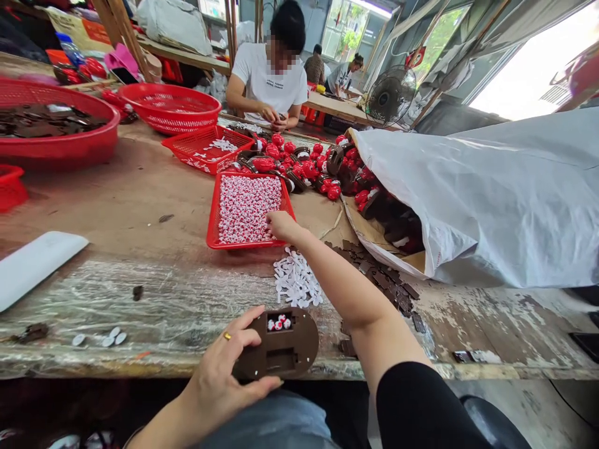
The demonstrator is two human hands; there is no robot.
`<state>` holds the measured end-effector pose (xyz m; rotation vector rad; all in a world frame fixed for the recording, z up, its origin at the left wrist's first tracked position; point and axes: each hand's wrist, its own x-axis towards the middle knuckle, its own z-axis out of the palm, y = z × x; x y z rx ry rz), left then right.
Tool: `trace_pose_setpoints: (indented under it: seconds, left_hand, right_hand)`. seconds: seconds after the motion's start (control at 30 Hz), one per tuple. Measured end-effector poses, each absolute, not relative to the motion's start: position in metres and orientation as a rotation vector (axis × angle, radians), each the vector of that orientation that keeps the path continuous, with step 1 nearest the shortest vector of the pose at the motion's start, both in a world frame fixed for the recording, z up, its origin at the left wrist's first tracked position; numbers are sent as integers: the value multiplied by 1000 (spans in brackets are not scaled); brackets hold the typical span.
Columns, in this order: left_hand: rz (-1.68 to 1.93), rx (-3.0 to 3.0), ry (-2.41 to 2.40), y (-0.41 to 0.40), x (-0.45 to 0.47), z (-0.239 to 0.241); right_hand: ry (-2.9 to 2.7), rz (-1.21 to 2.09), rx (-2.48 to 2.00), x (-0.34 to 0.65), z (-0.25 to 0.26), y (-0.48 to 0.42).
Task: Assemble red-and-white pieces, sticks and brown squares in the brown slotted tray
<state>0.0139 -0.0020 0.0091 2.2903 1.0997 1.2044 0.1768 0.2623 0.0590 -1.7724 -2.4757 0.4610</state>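
Observation:
My left hand (224, 368) grips a dark brown oval plastic base (306, 346) at the table's front edge, fingers and thumb around its left end. Two rectangular recesses show in its upturned face; several small red-and-white balls (279, 323) lie in the far one. My right hand (281, 226) is at the right side of a red plastic basket (213, 231) filled with small red-and-white balls (248, 206). Its fingers are curled together against the balls, and the fingertips are hidden. Under my right forearm lies a pile of white spoon-shaped plastic pieces (297, 280).
Brown flat pieces (384, 274) lie right of my forearm. A large white sack (491, 193) spills red-and-brown figures (299, 162). More red baskets (173, 109) stand at left. A person in a white shirt (269, 75) works opposite. Several white discs (112, 337) lie near the front edge.

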Motion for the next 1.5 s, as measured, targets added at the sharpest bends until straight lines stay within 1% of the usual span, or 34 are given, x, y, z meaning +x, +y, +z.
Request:
trace_pose_setpoints:
  seconds: [0.07,0.1,0.23,0.3,0.43,0.57,0.67,0.8,0.87,0.93,1.07,1.17,1.23,1.37,1.5]
  left_hand:
    - [1203,2287,1099,-1,13,10]
    - [1208,2280,1109,-1,13,11]
    - [1220,2252,1140,0,14,10]
    - [1222,2243,1149,0,16,8]
    - [1213,2221,1159,-1,19,5]
    - [1200,2277,1155,-2,20,9]
    - [1184,2318,1162,-3,20,14]
    - [1178,2303,1191,-4,19,16]
    - [1179,2293,1194,-4,17,14]
    - [1179,2287,1186,-3,16,13]
    - [1180,2275,1158,-2,18,12]
    - [1178,2296,1131,-2,21,10]
    - [1172,2280,1132,-3,21,8]
    - [1134,2238,1150,-6,18,4]
    - [1170,2196,1131,-7,15,0]
  right_hand:
    - [-2420,502,-1728,189,69,244]
    - [-2387,577,-1662,196,74,230]
    - [-2224,1105,-1137,229,98,151]
    - [-2232,1197,-991,242,104,112]
    - [-2340,1037,-923,250,97,69]
    - [-2418,856,-785,247,81,62]
    - [-2292,777,-877,251,79,66]
    - [-2003,856,-1125,267,89,64]
    - [-1972,936,-1181,275,93,58]
    - [-1984,948,-1217,282,94,55]
    - [-1979,815,-1292,282,84,86]
    - [-2091,678,-1427,259,74,145]
    - [-2199,651,-1599,234,70,190]
    - [-2231,796,-1736,181,59,258]
    - [-2176,993,-1723,154,43,279]
